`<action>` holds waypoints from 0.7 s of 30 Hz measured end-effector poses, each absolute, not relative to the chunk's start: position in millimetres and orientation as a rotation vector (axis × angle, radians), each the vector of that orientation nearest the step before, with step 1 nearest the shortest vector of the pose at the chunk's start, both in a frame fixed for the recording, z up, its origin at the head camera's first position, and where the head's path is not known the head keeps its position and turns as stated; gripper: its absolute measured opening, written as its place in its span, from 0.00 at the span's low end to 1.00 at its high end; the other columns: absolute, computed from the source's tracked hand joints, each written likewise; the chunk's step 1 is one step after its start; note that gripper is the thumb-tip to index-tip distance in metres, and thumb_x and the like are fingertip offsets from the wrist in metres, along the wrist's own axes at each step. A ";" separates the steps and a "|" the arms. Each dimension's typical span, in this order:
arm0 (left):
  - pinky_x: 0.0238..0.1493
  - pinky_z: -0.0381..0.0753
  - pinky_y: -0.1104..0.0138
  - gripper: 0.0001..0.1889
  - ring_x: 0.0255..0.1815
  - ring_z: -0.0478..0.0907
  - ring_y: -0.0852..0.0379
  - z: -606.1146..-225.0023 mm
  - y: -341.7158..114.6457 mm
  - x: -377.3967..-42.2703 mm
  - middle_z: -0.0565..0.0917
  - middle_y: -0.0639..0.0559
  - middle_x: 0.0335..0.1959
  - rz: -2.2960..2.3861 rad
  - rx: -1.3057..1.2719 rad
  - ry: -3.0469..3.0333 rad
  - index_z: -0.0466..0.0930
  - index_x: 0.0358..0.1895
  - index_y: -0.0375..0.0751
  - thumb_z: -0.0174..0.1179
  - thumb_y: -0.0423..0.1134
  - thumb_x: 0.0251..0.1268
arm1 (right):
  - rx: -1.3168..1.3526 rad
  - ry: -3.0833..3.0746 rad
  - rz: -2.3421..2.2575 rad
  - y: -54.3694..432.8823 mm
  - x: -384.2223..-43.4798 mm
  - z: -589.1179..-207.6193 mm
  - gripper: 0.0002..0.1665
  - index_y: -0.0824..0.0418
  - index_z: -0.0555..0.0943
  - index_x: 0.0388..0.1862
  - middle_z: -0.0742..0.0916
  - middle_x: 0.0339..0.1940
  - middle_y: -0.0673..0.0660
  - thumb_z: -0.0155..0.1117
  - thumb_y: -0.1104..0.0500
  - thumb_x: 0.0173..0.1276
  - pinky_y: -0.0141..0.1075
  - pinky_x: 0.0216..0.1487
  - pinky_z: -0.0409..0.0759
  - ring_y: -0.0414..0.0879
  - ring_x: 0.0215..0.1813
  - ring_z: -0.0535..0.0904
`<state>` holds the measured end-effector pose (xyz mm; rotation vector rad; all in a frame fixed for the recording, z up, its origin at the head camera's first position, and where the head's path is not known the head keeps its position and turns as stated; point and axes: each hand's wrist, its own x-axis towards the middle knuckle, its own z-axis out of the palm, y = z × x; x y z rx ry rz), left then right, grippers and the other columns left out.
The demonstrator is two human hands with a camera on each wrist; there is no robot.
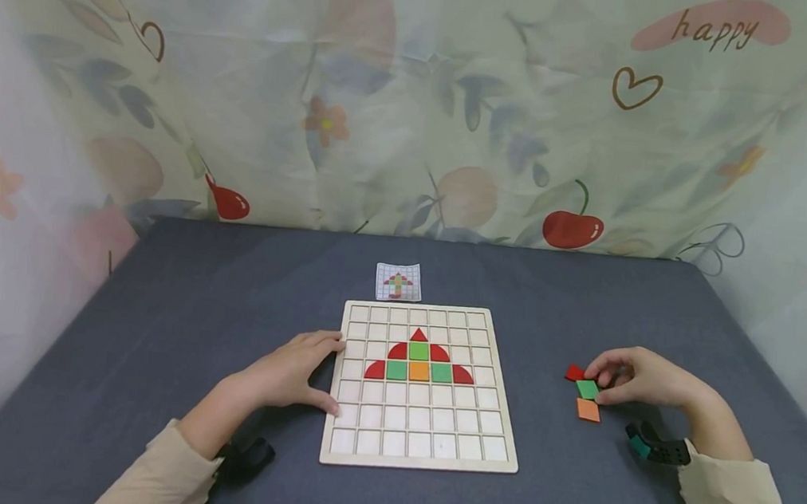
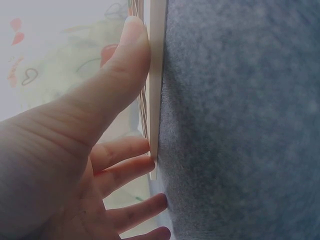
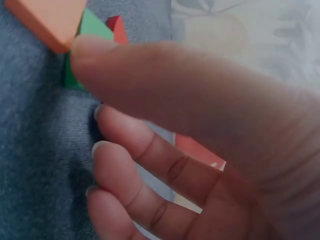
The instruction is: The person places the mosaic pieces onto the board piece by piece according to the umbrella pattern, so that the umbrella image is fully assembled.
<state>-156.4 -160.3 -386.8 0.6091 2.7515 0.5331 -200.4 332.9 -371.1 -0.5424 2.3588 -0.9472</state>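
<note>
A square wooden grid board (image 1: 421, 463) lies on the table, with red, green and orange pieces forming a stepped shape in its upper cells. My left hand (image 1: 295, 369) rests at its left edge, thumb and fingers spread; in the left wrist view the thumb (image 2: 132, 55) lies along the side of the board. To the right of the board, my right hand (image 1: 640, 378) pinches a green square tile (image 1: 586, 389) by its edge. A red piece (image 1: 573, 372) sits just beyond that tile and an orange tile (image 1: 587, 410) just nearer. In the right wrist view the thumb hides the index fingertip.
A small printed card (image 1: 398, 282) with a coloured grid picture lies behind the board. Dark cloth covers the table (image 1: 228, 285), and a patterned curtain (image 1: 416, 109) hangs along its back and sides. A dark strap (image 1: 660, 447) is at the right wrist.
</note>
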 end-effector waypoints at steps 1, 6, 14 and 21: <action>0.67 0.63 0.49 0.50 0.70 0.59 0.41 -386.8 -160.4 -156.3 0.63 0.41 0.70 0.533 0.611 2.751 0.62 0.67 0.35 0.71 0.59 0.41 | -0.541 2.361 -0.951 333.1 -200.3 -371.8 0.21 0.70 0.77 0.46 0.79 0.33 0.52 0.68 0.59 0.58 0.29 0.33 0.76 0.35 0.30 0.75; 0.67 0.63 0.49 0.50 0.70 0.59 0.41 -386.0 -160.2 -156.0 0.63 0.40 0.70 0.535 0.612 2.749 0.62 0.67 0.35 0.71 0.58 0.41 | -0.542 2.396 -0.934 333.3 -199.7 -374.0 0.20 0.69 0.77 0.43 0.78 0.32 0.53 0.69 0.59 0.56 0.29 0.31 0.75 0.34 0.29 0.73; 0.68 0.62 0.49 0.49 0.70 0.59 0.40 -384.2 -159.5 -155.2 0.63 0.40 0.70 0.541 0.605 2.745 0.63 0.67 0.35 0.71 0.58 0.41 | -0.544 2.460 -0.880 330.0 -197.2 -373.7 0.20 0.66 0.79 0.43 0.77 0.32 0.54 0.71 0.57 0.54 0.29 0.29 0.74 0.34 0.26 0.71; 0.68 0.62 0.49 0.49 0.70 0.59 0.41 -384.5 -159.4 -155.1 0.63 0.40 0.70 0.540 0.605 2.746 0.62 0.67 0.35 0.71 0.58 0.42 | -0.601 2.547 -0.804 326.7 -196.2 -374.1 0.17 0.63 0.80 0.40 0.78 0.30 0.53 0.72 0.57 0.53 0.28 0.27 0.72 0.32 0.25 0.69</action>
